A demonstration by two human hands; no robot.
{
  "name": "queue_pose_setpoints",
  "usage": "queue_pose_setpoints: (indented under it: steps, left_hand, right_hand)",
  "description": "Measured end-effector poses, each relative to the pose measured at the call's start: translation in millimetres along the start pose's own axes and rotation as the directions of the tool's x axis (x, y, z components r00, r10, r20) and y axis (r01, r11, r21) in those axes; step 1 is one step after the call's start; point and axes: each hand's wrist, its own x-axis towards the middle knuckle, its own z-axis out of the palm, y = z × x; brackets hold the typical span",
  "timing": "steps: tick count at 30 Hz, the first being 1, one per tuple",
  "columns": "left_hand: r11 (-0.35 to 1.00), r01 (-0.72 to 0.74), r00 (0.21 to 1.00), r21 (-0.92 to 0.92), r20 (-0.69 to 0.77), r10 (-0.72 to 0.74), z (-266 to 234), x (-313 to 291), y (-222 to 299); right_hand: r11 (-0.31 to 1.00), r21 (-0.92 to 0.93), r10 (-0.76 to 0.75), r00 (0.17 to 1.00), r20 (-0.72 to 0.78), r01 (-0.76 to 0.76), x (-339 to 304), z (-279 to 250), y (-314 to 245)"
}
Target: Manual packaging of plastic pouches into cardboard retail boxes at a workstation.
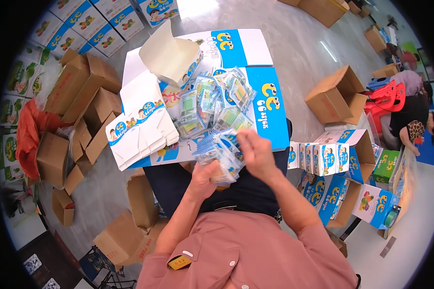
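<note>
My left hand (pixel 205 177) grips a stack of small clear packets with blue edges (pixel 221 155) above my lap. My right hand (pixel 255 150) rests on top of that stack, fingers curled onto the packets. Just beyond the hands lies a loose pile of the same clear packets (pixel 212 103) on a flattened blue and white carton (pixel 267 103) that serves as a work surface. An open white and blue small box (pixel 171 55) stands at the pile's far left, and a stack of flat unfolded small boxes (pixel 140 127) lies at the near left.
Brown cardboard cartons (pixel 82 96) are heaped on the floor at the left and near my left knee (pixel 140 202). A row of filled small boxes (pixel 318 159) stands in an open carton at my right. Another person sits on a red stool (pixel 388 98) at the far right.
</note>
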Motion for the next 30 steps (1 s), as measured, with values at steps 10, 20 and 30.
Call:
queue_pose_setpoints:
  steps: [10, 20, 30]
  left_hand:
    - [0.996, -0.029, 0.995, -0.08, -0.093, 0.022, -5.5, 1.0, 4.7]
    - [0.995, 0.004, 1.0, -0.104, -0.006, -0.004, -20.2, -4.7, 6.2]
    - [0.999, 0.017, 1.0, 0.049, 0.023, -0.018, -1.7, -7.4, 9.9]
  right_hand:
    - [0.969, -0.012, -0.235, 0.935, 0.267, 0.247, 37.4, -4.3, 28.2]
    - [0.827, -0.489, -0.355, 0.932, -0.073, 0.277, 97.9, 13.1, 84.8]
    - [0.922, 0.216, 0.286, 0.941, 0.183, -0.322, -1.5, -13.1, 3.5]
